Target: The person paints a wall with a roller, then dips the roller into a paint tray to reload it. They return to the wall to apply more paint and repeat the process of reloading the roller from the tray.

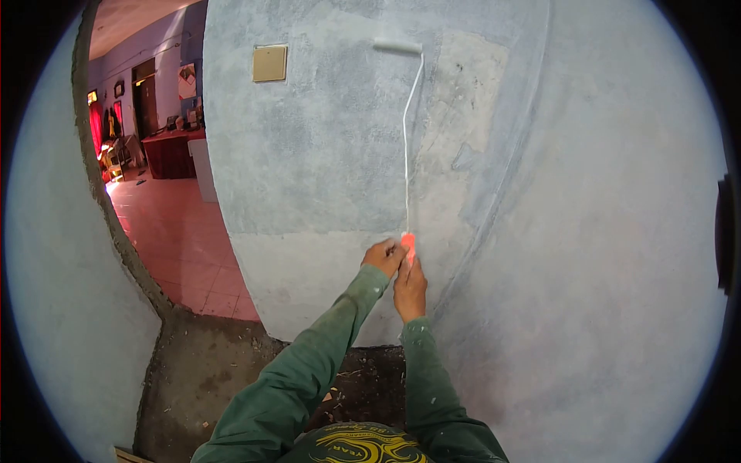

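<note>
A paint roller (407,154) with a long white wire frame and an orange handle stands nearly upright in front of me. Its white roller head lies against the upper part of the wall (324,147), left of a bare, pale patch. My right hand (411,292) is wrapped round the lower part of the orange handle. Higher up, at the handle's left side, my left hand (384,256) has its fingers curled in against the handle. The wall shows bluish-grey paint above and a lighter band below.
A beige switch plate (269,63) is fixed to the wall at upper left. Beyond the doorway on the left is a room with a pink tiled floor (177,239) and a red-covered table (170,157). Debris lies on the rough concrete floor (204,363). Another wall (602,255) stands close at right.
</note>
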Available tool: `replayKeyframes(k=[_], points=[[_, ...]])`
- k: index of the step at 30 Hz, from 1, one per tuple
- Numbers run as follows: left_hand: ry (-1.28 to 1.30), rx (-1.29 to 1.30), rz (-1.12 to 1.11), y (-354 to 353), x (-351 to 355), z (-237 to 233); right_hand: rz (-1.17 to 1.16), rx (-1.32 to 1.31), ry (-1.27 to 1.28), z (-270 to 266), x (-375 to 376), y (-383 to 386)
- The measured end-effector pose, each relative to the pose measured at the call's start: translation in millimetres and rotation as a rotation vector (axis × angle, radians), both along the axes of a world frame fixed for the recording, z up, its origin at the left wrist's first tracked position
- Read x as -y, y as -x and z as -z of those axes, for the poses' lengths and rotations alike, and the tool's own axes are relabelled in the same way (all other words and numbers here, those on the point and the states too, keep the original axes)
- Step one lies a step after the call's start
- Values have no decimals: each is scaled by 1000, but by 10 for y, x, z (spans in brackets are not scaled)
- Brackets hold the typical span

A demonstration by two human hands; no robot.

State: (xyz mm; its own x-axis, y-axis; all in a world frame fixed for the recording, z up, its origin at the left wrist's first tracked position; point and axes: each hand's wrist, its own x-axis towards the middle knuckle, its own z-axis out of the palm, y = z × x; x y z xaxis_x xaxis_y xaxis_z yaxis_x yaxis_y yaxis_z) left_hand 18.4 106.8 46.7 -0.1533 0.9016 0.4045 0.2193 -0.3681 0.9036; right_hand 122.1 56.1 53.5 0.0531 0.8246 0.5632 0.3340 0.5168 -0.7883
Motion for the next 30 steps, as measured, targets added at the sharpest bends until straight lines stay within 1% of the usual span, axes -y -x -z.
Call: replayKeyframes(k=[6, 8, 11, 16, 18, 20, 23, 25, 27, 28, 30], points=[[133, 26, 67, -82, 274, 725, -12, 33, 99, 576, 289, -141], [164, 10, 58, -116, 326, 997, -11, 44, 136, 780, 372, -188], [207, -38, 32, -197, 535, 1191, 4, 65, 106, 1059, 475, -253], [273, -125, 37, -288, 765, 1608, 24, 137, 261, 1517, 667, -392], [303, -189, 9, -321, 846, 1769, 26, 145, 263, 1672, 736, -434], [308, -176, 27, -341, 930, 1917, 30, 150, 265, 1801, 822, -465], [310, -156, 77, -351, 986, 2241, 41, 149, 340, 1895, 968, -505], [312, -152, 112, -361, 1090, 2366, 15, 149, 376, 2049, 1049, -551], [465, -82, 237, -363, 1204, 2469, 24, 158, 387, 2199, 1150, -611], [470, -92, 243, -390, 1275, 2569, 30, 175, 392, 2274, 1214, -653], [589, 206, 376, -474, 1411, 2750, 11, 142, 405, 2417, 1374, -788]])
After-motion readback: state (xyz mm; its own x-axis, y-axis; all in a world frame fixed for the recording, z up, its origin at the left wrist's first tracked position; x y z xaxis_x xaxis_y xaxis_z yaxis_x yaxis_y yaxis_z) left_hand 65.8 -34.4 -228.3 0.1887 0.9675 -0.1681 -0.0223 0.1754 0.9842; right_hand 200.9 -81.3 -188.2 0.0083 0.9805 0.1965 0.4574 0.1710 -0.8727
